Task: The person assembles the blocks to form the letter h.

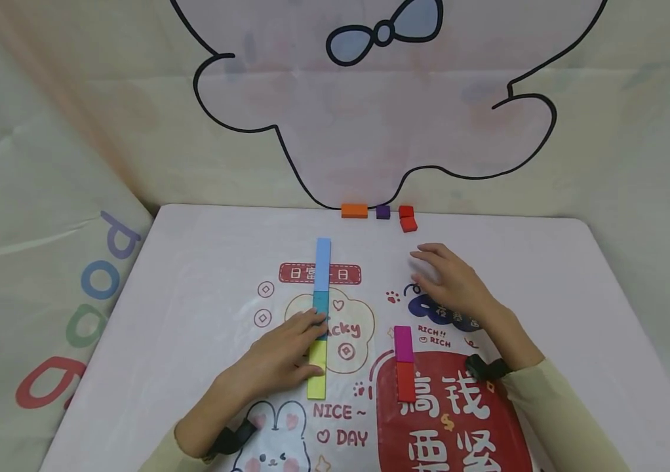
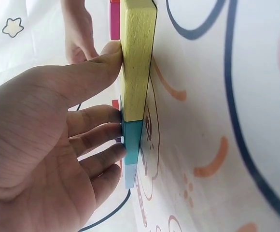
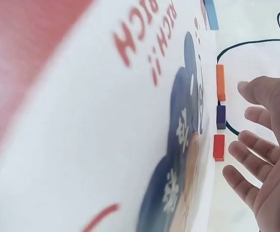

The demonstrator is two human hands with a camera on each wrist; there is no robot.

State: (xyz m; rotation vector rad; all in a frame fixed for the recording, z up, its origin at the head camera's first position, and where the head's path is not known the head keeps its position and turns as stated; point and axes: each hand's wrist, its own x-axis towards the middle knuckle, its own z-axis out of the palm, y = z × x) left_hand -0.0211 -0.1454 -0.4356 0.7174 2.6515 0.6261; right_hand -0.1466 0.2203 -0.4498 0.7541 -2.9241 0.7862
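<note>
My left hand (image 1: 276, 354) lies on a straight row of wooden blocks: light blue (image 1: 322, 262) at the far end, teal (image 1: 320, 300) in the middle, yellow (image 1: 316, 377) nearest. In the left wrist view, the thumb touches the yellow block (image 2: 139, 63) and the fingertips rest against the teal one (image 2: 132, 141). Loosely bent fingers show on my right hand (image 1: 455, 282), which holds nothing above the table's right side. Nearest ahead of it are two small red blocks (image 1: 408, 225) at the back edge. A magenta block (image 1: 404, 343) meets a red block (image 1: 406, 382) end to end, between the hands.
Along the back edge lie an orange block (image 1: 354, 211) and a small purple block (image 1: 383, 212). A printed white cover (image 1: 211, 262) spreads over the table. Behind it hangs a cloth backdrop (image 1: 370, 118) with black outlines.
</note>
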